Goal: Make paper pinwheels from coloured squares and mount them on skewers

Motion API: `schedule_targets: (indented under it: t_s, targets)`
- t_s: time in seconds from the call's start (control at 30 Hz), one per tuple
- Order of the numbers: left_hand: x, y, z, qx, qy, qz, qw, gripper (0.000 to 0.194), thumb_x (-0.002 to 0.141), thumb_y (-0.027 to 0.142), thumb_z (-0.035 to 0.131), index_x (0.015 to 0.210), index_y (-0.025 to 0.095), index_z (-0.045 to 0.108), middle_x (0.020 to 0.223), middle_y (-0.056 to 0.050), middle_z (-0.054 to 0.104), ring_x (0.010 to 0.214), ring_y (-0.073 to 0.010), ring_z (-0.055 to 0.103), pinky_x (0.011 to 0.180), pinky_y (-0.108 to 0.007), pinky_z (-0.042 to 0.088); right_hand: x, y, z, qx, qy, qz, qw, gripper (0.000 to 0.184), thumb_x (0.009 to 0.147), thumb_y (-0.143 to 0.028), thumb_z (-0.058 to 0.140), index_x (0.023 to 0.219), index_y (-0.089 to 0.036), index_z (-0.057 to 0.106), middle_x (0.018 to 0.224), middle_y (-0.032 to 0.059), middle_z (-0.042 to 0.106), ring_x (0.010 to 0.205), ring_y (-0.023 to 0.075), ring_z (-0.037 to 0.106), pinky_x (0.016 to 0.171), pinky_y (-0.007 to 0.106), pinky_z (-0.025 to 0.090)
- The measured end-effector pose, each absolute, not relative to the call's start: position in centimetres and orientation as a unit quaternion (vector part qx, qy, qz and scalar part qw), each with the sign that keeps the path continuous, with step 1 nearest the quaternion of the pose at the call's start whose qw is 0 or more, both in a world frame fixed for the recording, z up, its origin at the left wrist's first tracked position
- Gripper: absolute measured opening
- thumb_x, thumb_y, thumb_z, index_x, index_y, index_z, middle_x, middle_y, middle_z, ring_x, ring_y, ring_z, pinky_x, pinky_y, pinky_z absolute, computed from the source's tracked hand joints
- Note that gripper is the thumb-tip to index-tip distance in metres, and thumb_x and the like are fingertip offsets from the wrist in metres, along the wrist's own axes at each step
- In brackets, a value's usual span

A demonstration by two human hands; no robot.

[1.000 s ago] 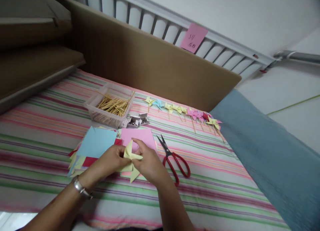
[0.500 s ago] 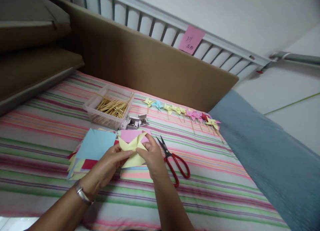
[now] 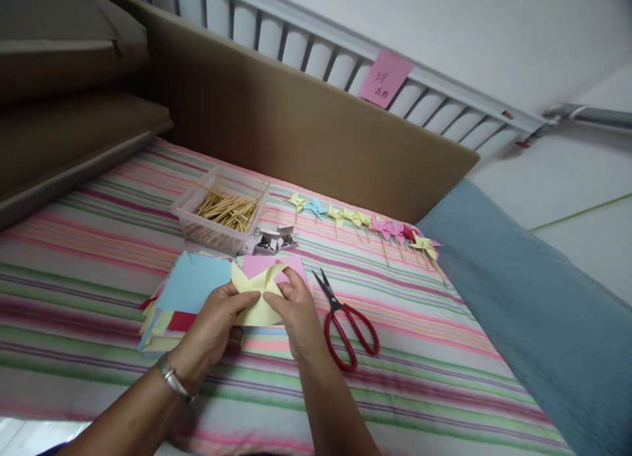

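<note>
A pale yellow paper pinwheel (image 3: 257, 316), some of its corners folded in, is held up between both hands. My left hand (image 3: 220, 318) pinches its left side, thumb near the centre. On the other side my right hand (image 3: 295, 308) grips it, thumb also near the centre and fingers behind the paper. Beneath lie stacks of coloured paper: light blue sheets (image 3: 190, 285) at the left and pink sheets (image 3: 296, 265) behind the hands. Scissors with red handles (image 3: 348, 324) rest, blades apart, just right of my right hand.
Behind the paper stands a clear plastic box (image 3: 185, 222) of thin wooden sticks (image 3: 227, 209). Two small open boxes (image 3: 268, 241) of metal bits sit beside it. Finished pinwheels (image 3: 390, 229) lie in a row along a brown board (image 3: 316, 137). Striped cloth (image 3: 419, 383) covers the surface.
The yellow paper has been turned and opened out between my hands; its corner no longer hangs over the sheets. Both thumbs have come together near its centre.
</note>
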State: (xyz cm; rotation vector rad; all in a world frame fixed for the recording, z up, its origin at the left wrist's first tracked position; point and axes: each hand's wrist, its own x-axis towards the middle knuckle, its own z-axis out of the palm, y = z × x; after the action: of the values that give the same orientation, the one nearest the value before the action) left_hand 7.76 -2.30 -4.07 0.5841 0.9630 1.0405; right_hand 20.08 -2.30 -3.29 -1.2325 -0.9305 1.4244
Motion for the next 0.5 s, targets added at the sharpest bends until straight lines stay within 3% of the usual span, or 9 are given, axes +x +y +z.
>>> schedule_targets:
  t_s: [0.1, 0.23, 0.37, 0.5]
  targets:
    - [7.0, -1.8, -3.7, 0.256, 0.459, 0.475, 0.706, 0.013, 0.058, 0.02, 0.071, 0.065, 0.011, 0.066, 0.054, -0.002, 0.066, 0.051, -0.013, 0.057, 0.052, -0.022, 0.043, 20.4, -2.2, -3.6, -0.52, -0.411, 0.571, 0.485, 0.065, 0.062, -0.019, 0.065, 0.124, -0.015, 0.046, 0.065, -0.0035, 0.06, 0.054, 0.0111, 0.054, 0.051, 0.022, 0.04]
    - [5.9, -1.2, -3.2, 0.248, 0.486, 0.472, 0.693, 0.016, 0.053, 0.021, 0.072, 0.063, 0.011, 0.065, 0.05, -0.002, 0.064, 0.048, -0.0146, 0.057, 0.049, -0.023, 0.043, 20.8, -2.1, -3.9, -0.507, -0.477, 0.551, 0.461, 0.06, 0.066, -0.016, 0.061, 0.125, -0.017, 0.048, 0.064, -0.0043, 0.059, 0.053, 0.0092, 0.051, 0.05, 0.02, 0.037]
    - [5.0, -0.8, -2.8, 0.249, 0.484, 0.479, 0.689, 0.012, 0.053, 0.019, 0.071, 0.06, 0.01, 0.064, 0.05, -0.002, 0.063, 0.049, -0.0149, 0.056, 0.049, -0.023, 0.043, 21.0, -2.6, -3.6, -0.496, -0.568, 0.486, 0.441, 0.054, 0.071, -0.013, 0.056, 0.124, -0.023, 0.051, 0.083, 0.0008, 0.064, 0.071, 0.0123, 0.057, 0.066, 0.025, 0.046]
    - [4.5, -0.6, -2.5, 0.256, 0.476, 0.486, 0.687, 0.007, 0.055, 0.016, 0.068, 0.059, 0.011, 0.064, 0.052, -0.003, 0.064, 0.049, -0.0152, 0.056, 0.05, -0.024, 0.043, 20.8, -3.0, -3.3, -0.463, -0.63, 0.454, 0.427, 0.045, 0.077, -0.013, 0.053, 0.12, -0.024, 0.055, 0.104, 0.0038, 0.063, 0.091, 0.0162, 0.059, 0.084, 0.031, 0.046]
